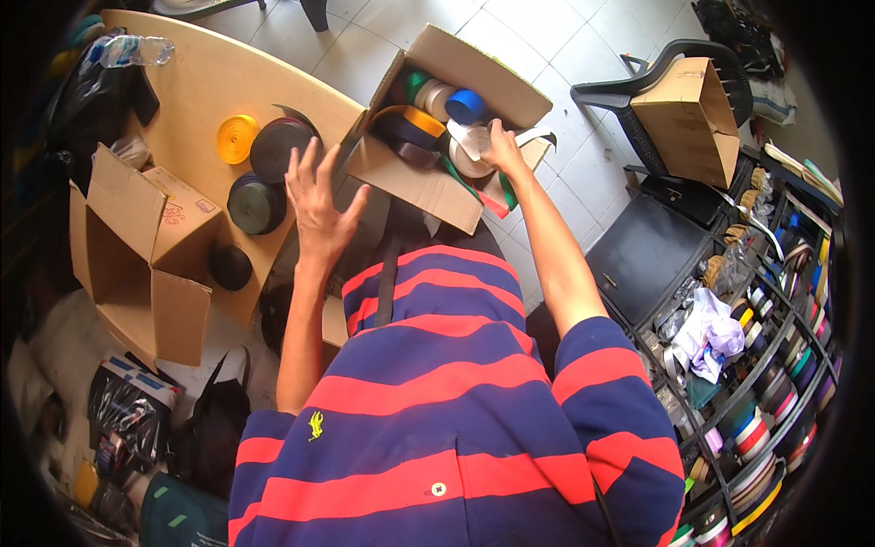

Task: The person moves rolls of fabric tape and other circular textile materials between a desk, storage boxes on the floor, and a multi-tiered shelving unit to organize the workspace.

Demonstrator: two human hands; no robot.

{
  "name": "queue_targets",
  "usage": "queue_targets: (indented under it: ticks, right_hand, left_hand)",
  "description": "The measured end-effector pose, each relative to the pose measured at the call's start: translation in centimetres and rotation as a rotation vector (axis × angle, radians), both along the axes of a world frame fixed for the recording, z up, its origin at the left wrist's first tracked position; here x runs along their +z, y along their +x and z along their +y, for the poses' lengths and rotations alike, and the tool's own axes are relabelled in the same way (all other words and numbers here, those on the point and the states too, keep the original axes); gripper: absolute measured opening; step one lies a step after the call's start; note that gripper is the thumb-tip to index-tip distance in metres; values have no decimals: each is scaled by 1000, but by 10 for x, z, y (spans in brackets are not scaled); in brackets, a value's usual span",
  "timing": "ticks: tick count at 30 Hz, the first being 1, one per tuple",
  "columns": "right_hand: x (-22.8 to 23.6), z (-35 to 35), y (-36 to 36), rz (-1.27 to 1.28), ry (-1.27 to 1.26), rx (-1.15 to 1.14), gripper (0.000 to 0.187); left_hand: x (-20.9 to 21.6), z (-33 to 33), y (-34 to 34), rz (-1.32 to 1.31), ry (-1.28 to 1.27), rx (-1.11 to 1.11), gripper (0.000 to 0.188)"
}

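My right hand (501, 150) reaches into an open cardboard box (415, 185), its fingers closed on a white ribbon roll (470, 162). Around it in the box lie a blue roll (466, 107), an orange-yellow roll (425, 121), a green roll (416, 85) and several pale ones. A red and green ribbon end (493, 204) hangs over the near side. My left hand (321, 196), fingers spread, holds nothing and hovers between the box and the table's edge. Closest to it on the table are a large black roll (281, 151) and a thick dark roll (255, 203).
The tan table (205, 82) carries a yellow roll (237, 139), a small black roll (231, 267), a plastic bottle (137, 51) and another open carton (185, 219). At right stand a rack of ribbon rolls (775, 392) and a black chair (638, 87) with a box (685, 114) on it.
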State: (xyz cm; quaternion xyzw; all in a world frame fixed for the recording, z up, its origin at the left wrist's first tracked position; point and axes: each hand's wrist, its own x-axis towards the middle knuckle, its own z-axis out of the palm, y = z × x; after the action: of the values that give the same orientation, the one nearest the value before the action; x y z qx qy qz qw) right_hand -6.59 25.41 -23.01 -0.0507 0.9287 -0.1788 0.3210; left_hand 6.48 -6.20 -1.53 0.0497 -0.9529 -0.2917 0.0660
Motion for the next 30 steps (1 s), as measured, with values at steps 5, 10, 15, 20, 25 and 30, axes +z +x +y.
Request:
queue_targets:
  ticks: [5, 10, 15, 20, 25, 30]
  right_hand:
    - [-5, 14, 9, 132, -38, 207, 77]
    - [34, 9, -5, 63, -93, 325, 82]
    - [26, 20, 2, 112, -241, 443, 67]
    - [64, 16, -1, -30, -306, 287, 56]
    - [114, 36, -3, -172, -445, 122, 56]
    - [167, 51, 1, -234, -670, -63, 54]
  left_hand:
    - [-1, 40, 24, -99, 11, 17, 56]
    - [-6, 78, 41, -144, 7, 81, 46]
    - [1, 115, 47, -156, 51, 114, 40]
    - [-2, 138, 59, -105, 183, 168, 33]
    - [-4, 145, 56, -161, 388, 186, 33]
    - [-24, 146, 40, -304, 674, 173, 40]
